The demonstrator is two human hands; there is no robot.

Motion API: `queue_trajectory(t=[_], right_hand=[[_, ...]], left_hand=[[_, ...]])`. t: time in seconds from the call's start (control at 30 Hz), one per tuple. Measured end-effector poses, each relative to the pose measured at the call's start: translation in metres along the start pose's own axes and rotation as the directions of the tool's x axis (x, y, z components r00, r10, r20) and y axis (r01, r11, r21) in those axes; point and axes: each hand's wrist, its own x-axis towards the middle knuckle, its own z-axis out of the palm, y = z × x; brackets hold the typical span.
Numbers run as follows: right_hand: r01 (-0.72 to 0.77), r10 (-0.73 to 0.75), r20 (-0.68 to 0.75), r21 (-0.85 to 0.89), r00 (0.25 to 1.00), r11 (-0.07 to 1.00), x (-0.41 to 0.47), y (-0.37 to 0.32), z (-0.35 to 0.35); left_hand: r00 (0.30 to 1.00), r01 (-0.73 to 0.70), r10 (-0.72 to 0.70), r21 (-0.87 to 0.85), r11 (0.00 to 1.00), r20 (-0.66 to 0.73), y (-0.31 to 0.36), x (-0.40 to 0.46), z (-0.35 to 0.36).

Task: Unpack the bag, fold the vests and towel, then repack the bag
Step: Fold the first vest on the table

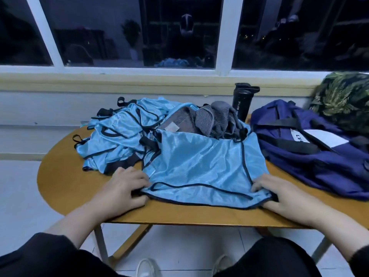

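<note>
A: Where does it stand?

B: Your left hand (pixel 127 186) pinches the near left corner of the top vest (pixel 199 168), fingers curled on its black hem. Your right hand (pixel 279 194) grips the near right corner the same way. The vest lies spread on the table (pixel 60 176), its near hem just inside the 6 o'clock edge.

A: How do you fold it well?

B: I'd judge you're squaring it before the first fold. Keep both corners taut and level, pull the hem straight, then smooth the wrinkled middle. The mesh looks slick, so press each crease or it will likely slide open.

A: What's in the way?

B: The far end of the vest rides up on the grey towel (pixel 211 118), bunched at 12 o'clock. Draw the vest clear of it or the fold will lump. The heap (pixel 119 132) of unfolded vests sits at 10 o'clock, touching the top vest's left edge; its black straps could snag. The bag (pixel 311 154) lies at 3 o'clock, close to your right hand, unpacked by the look of it. A black bottle (pixel 242 100) stands at 1 o'clock behind the towel; mind it when you lift cloth.
</note>
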Motion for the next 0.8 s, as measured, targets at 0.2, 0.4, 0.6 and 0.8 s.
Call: queue_trajectory(t=[0.2, 0.4, 0.6, 0.8], right_hand=[[-0.021, 0.022, -0.047, 0.024, 0.999, 0.999, 0.014, -0.023, -0.03], [-0.124, 0.143, -0.232, 0.093, 0.962, 0.988, 0.107, -0.046, -0.005], [-0.319, 0.316, -0.069, -0.039, 0.946, 0.947, 0.153, -0.019, 0.038], [-0.324, 0.32, -0.053, -0.168, 0.946, 0.931, 0.142, 0.006, 0.036]], left_hand=[[0.983, -0.07, 0.058, -0.063, 0.996, -0.173, 0.015, 0.008, -0.026], [0.957, -0.233, 0.237, 0.044, 0.971, -0.166, 0.031, 0.117, -0.018], [0.973, -0.017, -0.016, 0.143, 0.99, 0.23, 0.012, 0.145, 0.044], [0.956, 0.163, -0.17, 0.047, 0.985, 0.239, 0.002, 0.128, 0.046]])
